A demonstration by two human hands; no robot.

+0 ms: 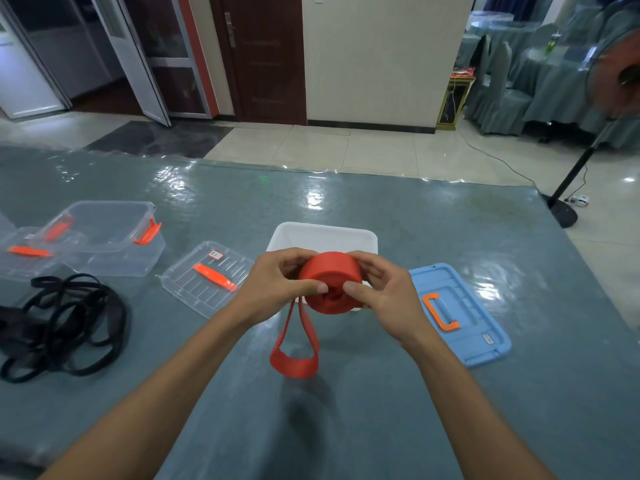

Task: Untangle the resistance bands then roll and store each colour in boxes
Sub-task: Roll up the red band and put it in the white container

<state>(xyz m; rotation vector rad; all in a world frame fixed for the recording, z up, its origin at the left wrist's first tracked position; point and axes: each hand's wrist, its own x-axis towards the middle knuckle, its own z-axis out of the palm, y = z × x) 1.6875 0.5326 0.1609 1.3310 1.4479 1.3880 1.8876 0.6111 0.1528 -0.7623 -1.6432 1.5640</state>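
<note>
A red resistance band (pixel 330 282) is wound into a thick roll that I hold above the table. My left hand (pixel 277 282) grips the roll's left side, thumb on its face. My right hand (pixel 381 289) grips the right side, thumb on the front. A short loop of the band's loose end (pixel 294 355) hangs below the roll and touches the table. Behind the roll stands an open white box (pixel 322 235). Its blue lid (pixel 460 313) lies to the right. Tangled black bands (pixel 65 317) lie at the left.
A clear box with orange latches (pixel 104 237) stands at the back left, with a clear lid (pixel 207 277) beside it and another clear box (pixel 24 254) at the far left. The table wears a glossy blue-grey cover (pixel 381 410). A standing fan (pixel 568 188) is off the right edge.
</note>
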